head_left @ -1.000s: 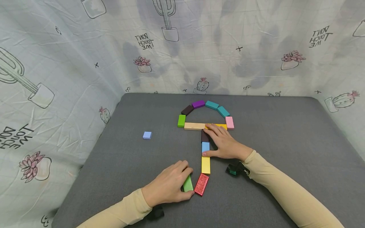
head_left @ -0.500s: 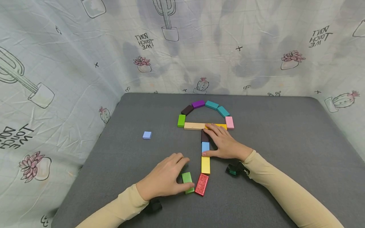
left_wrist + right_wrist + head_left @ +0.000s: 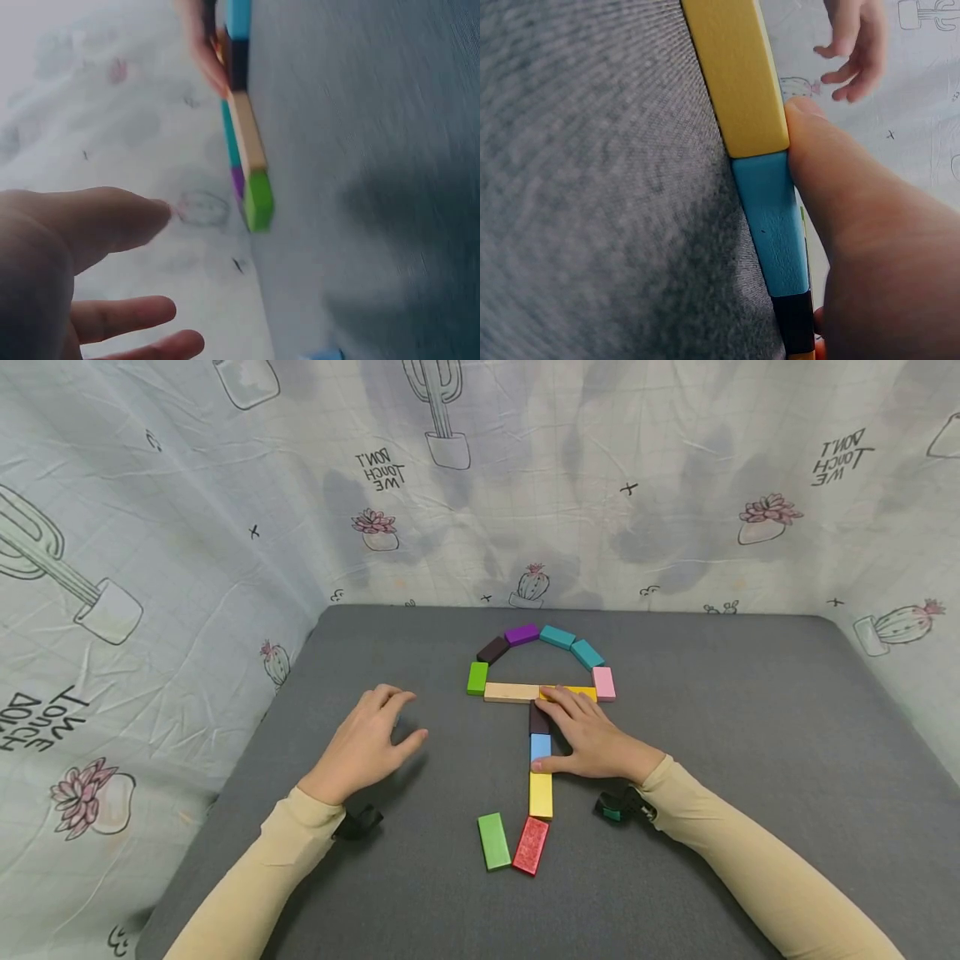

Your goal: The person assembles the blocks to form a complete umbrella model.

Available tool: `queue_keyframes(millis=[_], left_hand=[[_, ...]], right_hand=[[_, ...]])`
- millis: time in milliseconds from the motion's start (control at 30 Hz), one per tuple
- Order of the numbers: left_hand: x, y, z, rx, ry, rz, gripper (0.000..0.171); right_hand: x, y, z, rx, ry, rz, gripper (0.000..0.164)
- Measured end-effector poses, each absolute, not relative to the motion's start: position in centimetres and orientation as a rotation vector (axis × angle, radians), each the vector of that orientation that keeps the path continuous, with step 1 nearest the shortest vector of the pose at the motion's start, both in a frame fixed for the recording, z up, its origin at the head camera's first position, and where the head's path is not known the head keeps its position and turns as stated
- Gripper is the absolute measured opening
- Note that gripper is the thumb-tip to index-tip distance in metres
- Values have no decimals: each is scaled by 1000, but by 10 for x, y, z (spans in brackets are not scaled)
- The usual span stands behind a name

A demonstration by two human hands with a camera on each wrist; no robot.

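Observation:
My left hand hovers over the left of the table, thumb and fingers spread, holding nothing. A small light-blue block lies beneath it, mostly hidden in the head view. My right hand rests on a column of blocks: its fingertips touch an orange-yellow block, while the thumb lies at the blue block, close to where it meets the yellow block. A dark block sits between. Below the column, a light-green block and a red block slant apart.
Beyond the column, a tan block joins an arch of green, dark brown, purple, teal and pink blocks. A printed cloth hangs behind the grey table.
My left hand has let go of the light-green block beside the red one and moved left and away, over the small light-blue block. My right hand has stayed in place.

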State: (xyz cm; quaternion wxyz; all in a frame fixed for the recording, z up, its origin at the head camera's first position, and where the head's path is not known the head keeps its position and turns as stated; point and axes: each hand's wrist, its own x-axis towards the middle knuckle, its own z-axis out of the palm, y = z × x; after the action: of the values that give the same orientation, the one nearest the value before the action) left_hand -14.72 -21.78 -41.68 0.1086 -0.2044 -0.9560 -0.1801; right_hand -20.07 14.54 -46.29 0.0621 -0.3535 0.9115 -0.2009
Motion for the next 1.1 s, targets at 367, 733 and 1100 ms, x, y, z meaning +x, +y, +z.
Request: queue_keyframes(millis=[367, 733, 1100], left_hand=[[-170, -238, -425, -589, -2954, -466, 65], [-174, -245, -428, -492, -3026, -361, 49], [-181, -248, -430, -485, -3038, -438, 34]], right_hand=[[-201, 146, -464, -1100, 2761, -620, 100], [-201, 146, -465, -1089, 2747, -625, 102], [-202, 147, -465, -1098, 2759, -623, 102]])
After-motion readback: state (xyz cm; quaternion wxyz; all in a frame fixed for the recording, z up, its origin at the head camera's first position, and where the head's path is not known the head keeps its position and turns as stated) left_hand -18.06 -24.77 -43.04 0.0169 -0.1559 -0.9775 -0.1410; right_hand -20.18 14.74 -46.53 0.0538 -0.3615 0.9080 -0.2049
